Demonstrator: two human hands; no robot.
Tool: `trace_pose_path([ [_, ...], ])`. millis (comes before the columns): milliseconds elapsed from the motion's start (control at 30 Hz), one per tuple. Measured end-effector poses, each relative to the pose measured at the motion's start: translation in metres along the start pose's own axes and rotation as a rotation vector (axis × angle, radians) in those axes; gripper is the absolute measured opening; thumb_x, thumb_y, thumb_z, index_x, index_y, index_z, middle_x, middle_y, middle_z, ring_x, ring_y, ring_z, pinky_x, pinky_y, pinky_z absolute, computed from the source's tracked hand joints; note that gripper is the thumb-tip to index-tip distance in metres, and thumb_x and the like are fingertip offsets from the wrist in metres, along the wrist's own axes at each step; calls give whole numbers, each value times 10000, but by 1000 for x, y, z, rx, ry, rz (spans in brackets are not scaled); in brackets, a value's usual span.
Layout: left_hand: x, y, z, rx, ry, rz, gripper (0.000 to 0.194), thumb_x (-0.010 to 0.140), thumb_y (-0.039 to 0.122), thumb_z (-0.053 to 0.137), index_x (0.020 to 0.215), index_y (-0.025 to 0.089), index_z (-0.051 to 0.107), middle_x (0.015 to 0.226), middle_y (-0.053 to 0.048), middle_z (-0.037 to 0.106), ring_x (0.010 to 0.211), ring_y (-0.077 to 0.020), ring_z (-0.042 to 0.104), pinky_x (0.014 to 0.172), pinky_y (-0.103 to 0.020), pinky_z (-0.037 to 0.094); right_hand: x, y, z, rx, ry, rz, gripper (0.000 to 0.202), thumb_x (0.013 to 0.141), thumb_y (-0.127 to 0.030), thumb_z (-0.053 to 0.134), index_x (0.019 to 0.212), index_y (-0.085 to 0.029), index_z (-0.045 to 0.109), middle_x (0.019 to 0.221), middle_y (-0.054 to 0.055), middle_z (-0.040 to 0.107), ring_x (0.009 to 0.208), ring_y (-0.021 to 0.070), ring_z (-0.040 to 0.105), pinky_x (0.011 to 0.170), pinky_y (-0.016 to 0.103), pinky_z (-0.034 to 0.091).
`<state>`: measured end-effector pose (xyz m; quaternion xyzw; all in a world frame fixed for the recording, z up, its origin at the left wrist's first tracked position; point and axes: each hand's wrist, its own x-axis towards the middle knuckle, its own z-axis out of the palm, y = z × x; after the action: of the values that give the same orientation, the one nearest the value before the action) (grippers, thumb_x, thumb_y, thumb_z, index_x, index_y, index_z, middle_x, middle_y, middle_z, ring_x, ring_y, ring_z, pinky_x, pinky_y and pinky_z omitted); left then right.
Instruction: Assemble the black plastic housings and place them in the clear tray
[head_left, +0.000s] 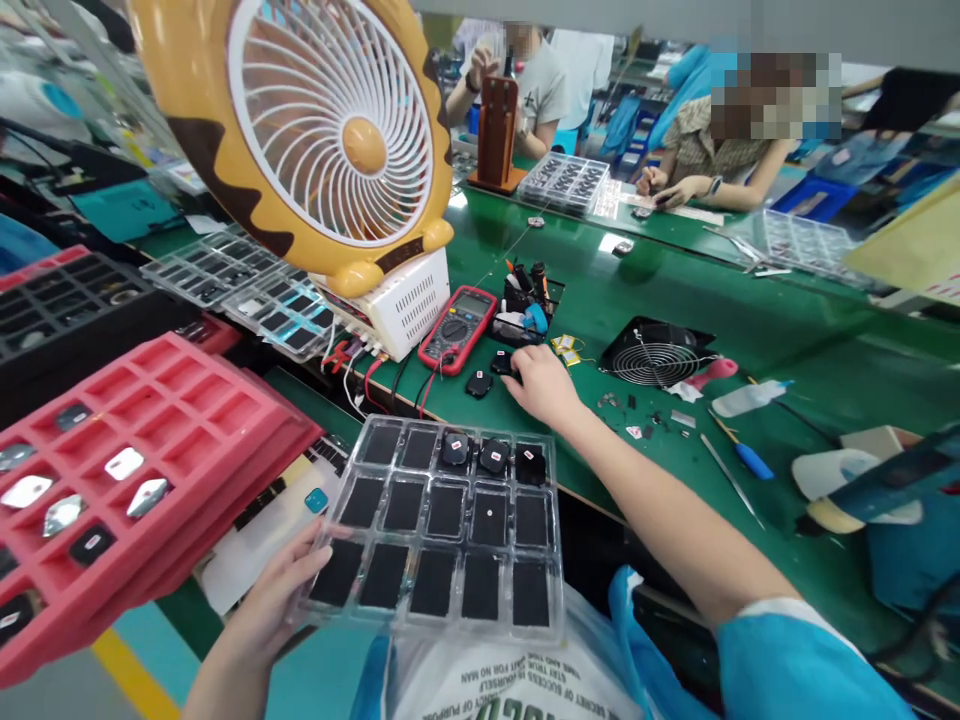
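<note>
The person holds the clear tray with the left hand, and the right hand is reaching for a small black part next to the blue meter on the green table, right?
Almost. The meter is red, not blue, as the head view shows. The rest holds: the left hand holds the clear tray, and the right hand reaches a small black part beside it on the green table.

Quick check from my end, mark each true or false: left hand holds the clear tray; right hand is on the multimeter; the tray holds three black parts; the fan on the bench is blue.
1. The left hand holds the clear plastic compartment tray. True.
2. The right hand rests on the red multimeter. False: it touches a small black part on the green bench mat.
3. Three black parts sit in the tray's far row. True.
4. The fan is blue. False: the round desk fan is yellow and white.
</note>
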<state>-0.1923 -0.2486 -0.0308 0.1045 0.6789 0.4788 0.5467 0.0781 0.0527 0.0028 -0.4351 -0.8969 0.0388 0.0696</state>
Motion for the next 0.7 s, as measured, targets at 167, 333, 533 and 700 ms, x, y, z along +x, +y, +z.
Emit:
trace_pose_path([
  [167,-3,2,4,77,59,57,490,502,522,985,845,219,810,1021,-56,798,1095,-376,698,748,-304,609,43,-9,9,-22,-21,47,221,912,-131,632,1126,-84,659,1110,222,696,1044,349,604,900,420,482],
  [333,-10,7,13,-9,-66,55,425,576,457,982,844,188,791,910,-78,778,855,-304,730,687,-337,624,35,-27,10,-7,-69,-40,214,912,-212,655,1104,-118,651,1063,172,697,994,320,619,913,398,490],
  [533,-13,7,20,-84,-171,61,384,616,404,978,832,169,764,836,-81,764,738,-276,730,642,-350,620,26,-50,11,27,-99,-98,252,867,-140,685,1111,-114,629,1077,186,688,1024,337,606,900,411,488],
  [700,-15,6,21,-79,-161,51,394,636,435,964,851,178,757,791,-53,776,685,-276,730,645,-347,611,2,-79,-5,122,-92,-244,185,922,-196,701,1081,-141,625,1039,135,676,1018,291,596,882,359,489],
])
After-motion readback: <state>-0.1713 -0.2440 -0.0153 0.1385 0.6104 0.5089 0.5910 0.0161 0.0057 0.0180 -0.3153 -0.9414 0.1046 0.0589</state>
